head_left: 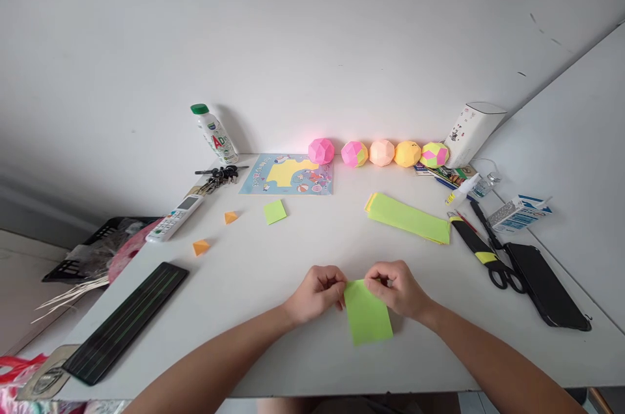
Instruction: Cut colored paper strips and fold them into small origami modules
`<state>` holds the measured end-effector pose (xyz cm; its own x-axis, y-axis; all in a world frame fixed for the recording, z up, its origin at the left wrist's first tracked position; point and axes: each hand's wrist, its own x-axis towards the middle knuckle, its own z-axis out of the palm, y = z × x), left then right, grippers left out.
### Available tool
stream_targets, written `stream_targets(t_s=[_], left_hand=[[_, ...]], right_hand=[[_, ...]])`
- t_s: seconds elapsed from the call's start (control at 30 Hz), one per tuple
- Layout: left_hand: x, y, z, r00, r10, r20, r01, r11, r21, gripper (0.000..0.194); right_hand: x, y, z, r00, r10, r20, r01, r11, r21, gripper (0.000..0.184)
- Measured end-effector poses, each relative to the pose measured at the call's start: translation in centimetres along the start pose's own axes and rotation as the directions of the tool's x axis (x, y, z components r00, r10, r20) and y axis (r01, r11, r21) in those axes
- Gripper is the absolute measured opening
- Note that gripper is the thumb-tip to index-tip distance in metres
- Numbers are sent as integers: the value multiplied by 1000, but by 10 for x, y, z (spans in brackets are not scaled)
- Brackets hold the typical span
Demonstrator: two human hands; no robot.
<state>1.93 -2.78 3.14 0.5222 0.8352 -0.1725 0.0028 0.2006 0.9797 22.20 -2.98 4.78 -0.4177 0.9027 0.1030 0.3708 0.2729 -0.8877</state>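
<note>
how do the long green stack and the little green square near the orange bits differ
The stack is a long strip shape; the square is short and about even-sided.
The stack shows yellow-orange edges under its green top; the square shows only green.
The stack lies beside the scissors; the square lies below the puzzle card.
Both are bright green and lie on the table.

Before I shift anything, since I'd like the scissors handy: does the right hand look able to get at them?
Probably yes: nothing seems to stand between the right hand and the scissors, though its grip is on the green sheet.
</note>
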Motion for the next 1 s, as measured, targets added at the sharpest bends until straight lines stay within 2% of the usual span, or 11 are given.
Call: stream_targets(t_s=[0.1,0.17,0.2,0.27,0.33,0.37,0.43,0.5,0.63,0.8,1.0], left_hand=[[1,3,-8,989,30,-141,-42,996,-85,12],[2,4,-12,987,40,-154,-65,985,-158,16],[3,5,-13,996,20,-91,-39,976,-214,21],[5,4,-11,989,-43,138,90,932,-352,37],[6,3,-6,929,-80,361,257,843,-473,55],[6,2,-4,902,-85,424,321,789,-524,59],[6,2,-2,886,-90,455,383,696,-608,57],[6,1,-2,907,-96,410,368,652,-663,47],[7,3,-6,942,-84,326,297,666,-684,37],[6,3,-4,964,-105,245,250,672,-697,32],[4,2,-1,953,-85,291,272,667,-694,46]], right_hand=[[1,-4,-16,960,-144,-239,127,988,-85,17],[1,-5,-25,845,-366,-390,294,927,-233,12],[0,-6,-27,768,-492,-410,379,865,-329,13],[-1,-6,-27,646,-693,-321,511,705,-492,22],[-4,-6,-21,606,-782,-145,606,573,-552,24],[-5,-6,-17,604,-795,-59,646,532,-547,23],[-7,-8,-8,599,-797,74,708,485,-513,19],[-8,-10,0,605,-782,147,733,476,-487,16],[-8,-12,8,652,-730,204,723,518,-457,14],[-8,-6,10,746,-649,148,657,683,-318,14],[-7,-4,14,917,-397,-37,384,904,-187,15]])
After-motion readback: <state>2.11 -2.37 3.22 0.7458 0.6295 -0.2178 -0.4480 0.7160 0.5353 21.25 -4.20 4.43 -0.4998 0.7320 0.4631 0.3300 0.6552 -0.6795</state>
